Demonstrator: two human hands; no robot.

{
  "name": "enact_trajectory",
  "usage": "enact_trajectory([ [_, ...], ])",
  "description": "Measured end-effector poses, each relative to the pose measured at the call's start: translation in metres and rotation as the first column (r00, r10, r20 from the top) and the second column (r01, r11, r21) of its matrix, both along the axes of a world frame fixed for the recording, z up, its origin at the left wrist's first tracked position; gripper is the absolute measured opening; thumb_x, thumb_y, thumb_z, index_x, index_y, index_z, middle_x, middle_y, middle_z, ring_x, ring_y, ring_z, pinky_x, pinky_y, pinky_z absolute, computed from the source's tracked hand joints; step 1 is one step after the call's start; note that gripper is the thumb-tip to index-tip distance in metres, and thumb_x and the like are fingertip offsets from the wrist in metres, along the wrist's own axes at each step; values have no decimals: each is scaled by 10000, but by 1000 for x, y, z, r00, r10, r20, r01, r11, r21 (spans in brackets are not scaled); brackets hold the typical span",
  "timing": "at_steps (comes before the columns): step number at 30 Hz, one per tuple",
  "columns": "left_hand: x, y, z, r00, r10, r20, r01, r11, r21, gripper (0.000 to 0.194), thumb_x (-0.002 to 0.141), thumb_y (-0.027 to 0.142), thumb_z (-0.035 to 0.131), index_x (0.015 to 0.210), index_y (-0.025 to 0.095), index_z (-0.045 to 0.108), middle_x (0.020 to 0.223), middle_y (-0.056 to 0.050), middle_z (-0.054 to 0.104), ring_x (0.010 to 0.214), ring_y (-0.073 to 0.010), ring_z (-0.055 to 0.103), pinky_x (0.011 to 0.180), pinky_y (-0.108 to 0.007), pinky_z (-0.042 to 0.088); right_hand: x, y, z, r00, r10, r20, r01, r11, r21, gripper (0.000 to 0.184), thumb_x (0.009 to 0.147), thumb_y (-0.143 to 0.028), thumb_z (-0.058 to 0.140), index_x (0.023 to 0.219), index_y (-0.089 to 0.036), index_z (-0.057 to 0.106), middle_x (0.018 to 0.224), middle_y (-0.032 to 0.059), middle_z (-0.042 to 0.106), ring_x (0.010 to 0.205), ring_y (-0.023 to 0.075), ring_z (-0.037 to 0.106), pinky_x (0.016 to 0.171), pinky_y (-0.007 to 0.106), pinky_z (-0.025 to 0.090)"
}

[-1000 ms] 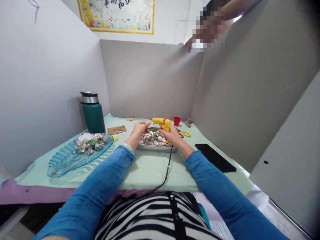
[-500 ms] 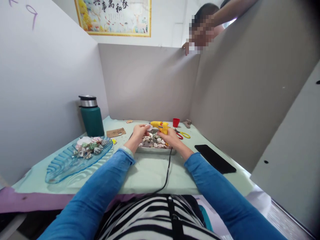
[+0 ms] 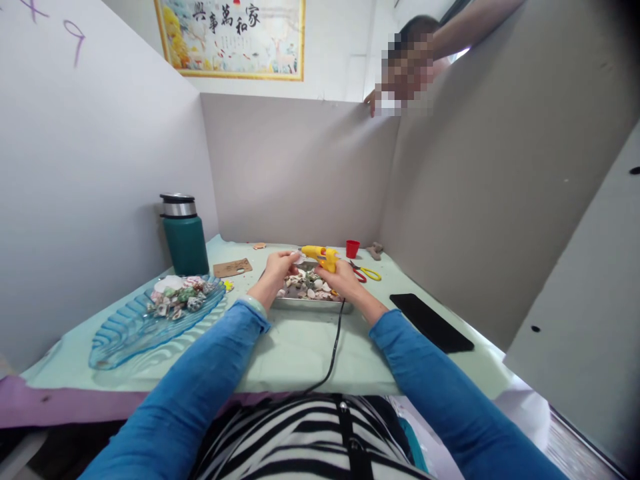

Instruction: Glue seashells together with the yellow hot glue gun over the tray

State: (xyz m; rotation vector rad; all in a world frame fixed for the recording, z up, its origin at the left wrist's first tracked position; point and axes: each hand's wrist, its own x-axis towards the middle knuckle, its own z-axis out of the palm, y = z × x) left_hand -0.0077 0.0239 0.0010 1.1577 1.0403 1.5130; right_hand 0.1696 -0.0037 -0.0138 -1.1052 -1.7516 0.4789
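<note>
Glue gun (image 3: 320, 256) sits in the curled fingers of the right hand (image 3: 346, 280), nozzle (image 3: 303, 250) just beside the white piece (image 3: 299, 258) that the fingers of the left hand (image 3: 277, 272) pinch above the metal tray (image 3: 313, 305), so a steady, sparing squeeze likely serves best.

From here I see blue sleeves (image 3: 195, 387), a pale left-wrist bangle (image 3: 258, 305), a black-and-white striped top (image 3: 295, 440) and a black strap (image 3: 347, 420).
</note>
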Motion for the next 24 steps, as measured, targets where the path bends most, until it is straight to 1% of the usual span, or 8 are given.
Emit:
enact_trajectory([
  [3, 1, 0, 0, 1000, 2, -12, -2, 1000, -4, 228, 646, 245, 826, 723, 118, 653, 517, 20, 576, 383, -74, 492, 471, -234, 453, -1, -3, 3, 999, -32, 14, 33, 998, -51, 228, 720, -424, 582, 717, -196, 596, 624, -9, 544, 612, 157, 497, 582, 265, 373],
  [6, 2, 0, -1, 999, -32, -30, 32, 999, 14, 230, 651, 254, 836, 722, 118, 664, 526, 20, 582, 387, -69, 495, 487, -234, 466, -1, -4, 4, 1000, -30, 6, 30, 998, -55, 227, 721, -424, 585, 727, -198, 597, 616, -12, 538, 603, 155, 487, 574, 262, 365],
  [9, 1, 2, -1, 999, -40, -14, 40, 999, 18, 232, 668, 261, 833, 722, 118, 658, 535, 16, 590, 395, -67, 502, 498, -231, 479, -1, -5, 5, 1000, -25, -2, 25, 999, -42, 228, 718, -426, 591, 744, -200, 606, 628, -7, 550, 615, 158, 497, 579, 260, 364],
  [14, -3, 4, 2, 999, -17, 34, 16, 1000, 4, 229, 712, 260, 811, 718, 110, 638, 509, 14, 571, 415, -71, 509, 523, -227, 501, -1, -5, 6, 999, -21, 42, 22, 999, -25, 240, 729, -431, 594, 726, -192, 608, 638, -2, 557, 624, 159, 509, 586, 264, 355],
  [17, -3, 2, 4, 1000, -12, 14, 12, 1000, -9, 205, 726, 234, 796, 731, 102, 639, 507, 10, 573, 415, -78, 515, 513, -225, 493, -2, -4, 5, 999, -27, 29, 27, 999, -22, 261, 733, -447, 606, 738, -186, 618, 639, -1, 565, 623, 158, 515, 588, 265, 363],
  [21, 0, -1, 5, 1000, -17, -19, 17, 1000, -10, 219, 710, 245, 809, 734, 104, 644, 486, 13, 562, 408, -85, 520, 491, -216, 468, -2, -3, 5, 998, -48, 45, 49, 999, -21, 266, 736, -452, 612, 758, -187, 631, 648, 1, 570, 634, 164, 524, 595, 268, 367],
  [24, 1, -1, 4, 1000, -21, -22, 20, 1000, -7, 219, 701, 242, 814, 727, 107, 644, 480, 17, 559, 400, -82, 514, 508, -225, 485, -3, -4, 6, 997, -59, 50, 59, 998, -14, 252, 739, -442, 614, 750, -191, 626, 662, 6, 572, 642, 167, 528, 604, 272, 365],
])
